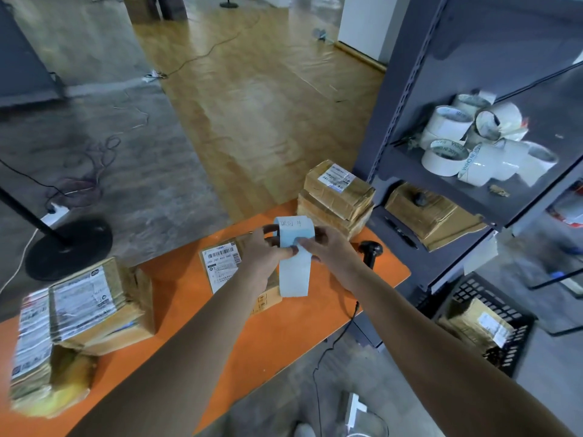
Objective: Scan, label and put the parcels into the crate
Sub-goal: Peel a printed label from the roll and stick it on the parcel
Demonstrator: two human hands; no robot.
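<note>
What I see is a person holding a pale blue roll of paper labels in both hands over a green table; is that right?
Not quite: the head view shows the flat table is orange, not green. The rest holds: the left hand and the right hand grip the pale blue roll of paper labels above it.

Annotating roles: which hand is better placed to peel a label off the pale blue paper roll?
Likely right: the right hand pinches the hanging white strip; the left hand grips the roll.
</note>
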